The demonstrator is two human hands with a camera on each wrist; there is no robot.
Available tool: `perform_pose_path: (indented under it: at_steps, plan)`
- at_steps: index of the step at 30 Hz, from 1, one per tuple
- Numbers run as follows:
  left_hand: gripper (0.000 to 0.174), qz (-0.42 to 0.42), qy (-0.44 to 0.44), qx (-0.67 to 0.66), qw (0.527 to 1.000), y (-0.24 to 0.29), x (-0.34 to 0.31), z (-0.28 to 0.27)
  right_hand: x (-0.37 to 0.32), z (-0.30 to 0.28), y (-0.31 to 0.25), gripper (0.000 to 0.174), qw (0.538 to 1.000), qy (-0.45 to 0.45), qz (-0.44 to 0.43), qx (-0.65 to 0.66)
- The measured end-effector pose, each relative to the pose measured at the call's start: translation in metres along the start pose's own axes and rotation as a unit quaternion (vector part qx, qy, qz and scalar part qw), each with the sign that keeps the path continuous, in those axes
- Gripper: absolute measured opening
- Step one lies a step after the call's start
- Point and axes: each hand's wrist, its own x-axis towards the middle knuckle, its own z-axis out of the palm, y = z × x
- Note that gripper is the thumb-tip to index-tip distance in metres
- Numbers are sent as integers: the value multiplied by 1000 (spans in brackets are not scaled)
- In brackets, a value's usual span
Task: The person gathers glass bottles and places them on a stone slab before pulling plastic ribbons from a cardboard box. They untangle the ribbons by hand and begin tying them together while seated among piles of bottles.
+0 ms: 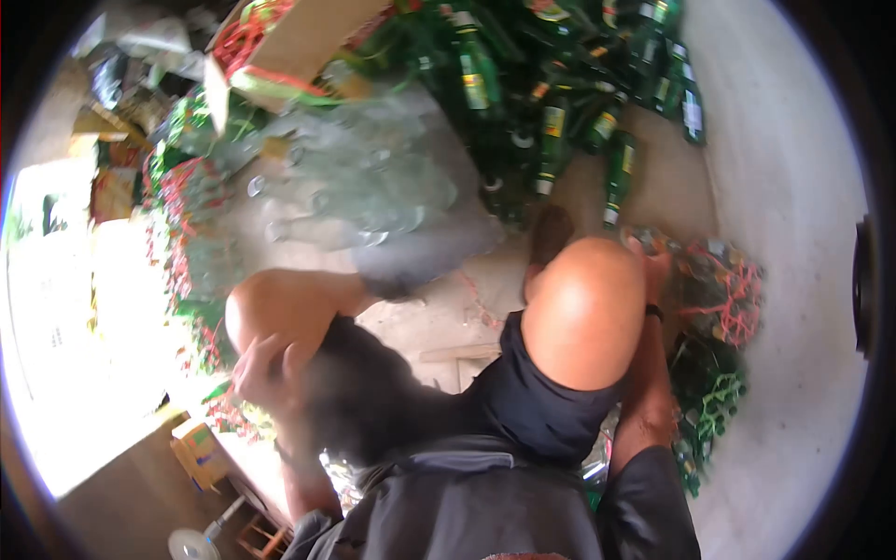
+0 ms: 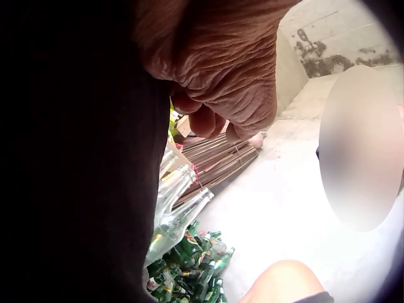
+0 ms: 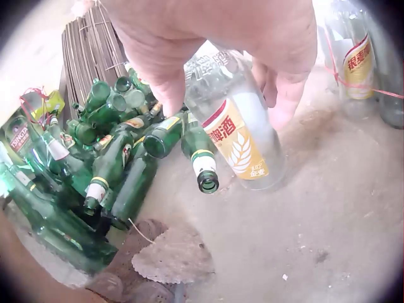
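In the right wrist view my right hand (image 3: pixel 221 38) grips a clear glass bottle (image 3: pixel 265 154) with a red and yellow label, thumb on one side and fingers on the other. The bottle's base is close over the floor. In the head view the right hand (image 1: pixel 655 269) is beside the right knee, low by the wall. My left hand (image 1: pixel 264 369) is at the left knee, blurred, with loosely bent fingers and nothing held. Its wrist view shows the wrinkled left hand (image 2: pixel 221 76) with fingertips curled under, beside dark cloth.
Green bottles (image 1: pixel 551 140) lie heaped ahead. Many clear bottles (image 1: pixel 373 177) lie on a grey sheet (image 1: pixel 467 224) to the left. Bundles tied with red string (image 1: pixel 737 303) line the right wall (image 1: pixel 793 233). Another labelled clear bottle (image 3: pixel 358 66) stands by string. Sandals (image 3: pixel 173 255) are near the heap.
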Motion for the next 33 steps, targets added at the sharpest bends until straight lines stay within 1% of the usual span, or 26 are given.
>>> perform_pose_path:
  at_steps: [1, 2, 4, 6, 8, 12, 14, 16, 18, 19, 20, 22, 23, 24, 25, 26, 27, 28, 29, 30, 32, 33]
  plan:
    - [6, 19, 5, -7, 1000, 4, 5, -1, -4, -1, -2, 54, 1000, 16, -11, -24]
    - [6, 38, 10, -18, 999, 9, 9, 1, -4, -2, 0, 53, 999, 24, -17, -33]
    - [9, 15, 24, -14, 1000, 13, 11, 2, -7, -6, 0, 52, 999, 13, -21, -38]
    - [10, 32, 22, -45, 998, 9, 10, 0, -14, -9, 2, 50, 999, -1, -19, -44]
    - [12, 37, 21, -80, 996, 6, 9, -1, -22, -15, 2, 49, 998, -18, -18, -53]
    - [15, 38, 40, -100, 993, 0, 6, -2, -37, -28, 3, 46, 995, -61, -16, -73]
    - [15, 57, 45, -118, 990, 0, 6, -3, -47, -38, 1, 44, 992, -91, -17, -86]
    - [16, 41, 44, -116, 991, -1, 3, -7, -54, -48, -1, 43, 987, -122, -21, -98]
    - [9, 13, 32, -108, 994, -4, 0, -11, -57, -60, -6, 42, 979, -163, -35, -120]
    - [9, 11, 37, -108, 993, -5, -1, -13, -54, -67, -13, 41, 971, -190, -62, -134]
    - [8, 1, 35, -122, 992, -5, -1, -14, -44, -76, -22, 41, 956, -221, -118, -154]
    - [7, -11, 37, -136, 990, -3, -2, -16, -25, -93, -61, 40, 919, -265, -236, -174]
    - [6, -45, 42, -154, 986, -2, -2, -17, -20, -101, -88, 39, 932, -248, -234, -123]
    - [6, -79, 47, -170, 981, -1, -3, -18, -37, -112, -140, 35, 968, -190, -163, -19]
    - [6, -82, 43, -191, 977, -1, -3, -19, -57, -121, -206, 32, 984, -129, -89, 84]
    - [6, -84, 46, -192, 977, 0, -3, -19, -60, -127, -236, 34, 975, -120, -131, 135]
    - [7, -114, 62, -226, 965, 2, -4, -19, -62, -133, -260, 35, 961, -109, -172, 185]
    - [9, -143, 78, -260, 952, 5, -5, -20, -69, -139, -288, 36, 949, -113, -194, 221]
    - [12, -186, 58, -327, 925, 10, -6, -23, -80, -144, -314, 37, 935, -117, -214, 258]
    - [12, -188, 61, -328, 924, 12, -7, -23, -91, -148, -339, 37, 934, -119, -217, 257]
    - [15, -212, 5, -445, 870, 14, -3, -21, -114, -154, -381, 37, 889, -181, -265, 326]
    - [22, -221, -8, -437, 872, 15, -2, -20, -126, -156, -399, 37, 871, -211, -287, 339]
